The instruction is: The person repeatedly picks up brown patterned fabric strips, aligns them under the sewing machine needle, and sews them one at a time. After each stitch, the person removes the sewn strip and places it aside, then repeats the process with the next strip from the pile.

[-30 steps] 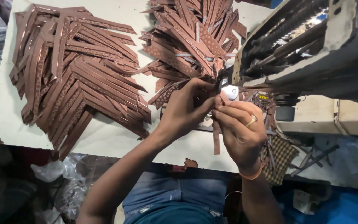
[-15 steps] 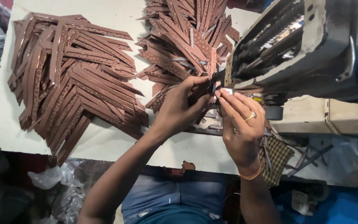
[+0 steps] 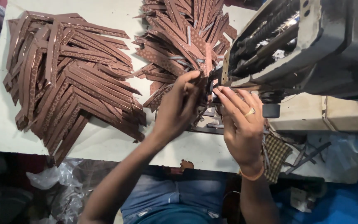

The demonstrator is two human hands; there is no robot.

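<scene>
My left hand [image 3: 179, 108] and my right hand [image 3: 242, 121] meet at the head of a sewing machine [image 3: 307, 45], fingertips pinching a narrow brown patterned strip [image 3: 208, 62] that stands up by the needle area. The strip's lower part is hidden behind my fingers. A gold ring sits on one finger of my right hand and an orange band on that wrist.
A big heap of brown strips [image 3: 67, 83] lies on the white table [image 3: 104, 145] at the left; a second heap [image 3: 179, 37] fans out behind my hands. A checked cloth [image 3: 276, 155] hangs at the table's front right. Plastic bags [image 3: 54, 182] lie below.
The view has shifted, so the machine head looks closer. My hands stay together at the needle area, and the strip between them now stands higher.
</scene>
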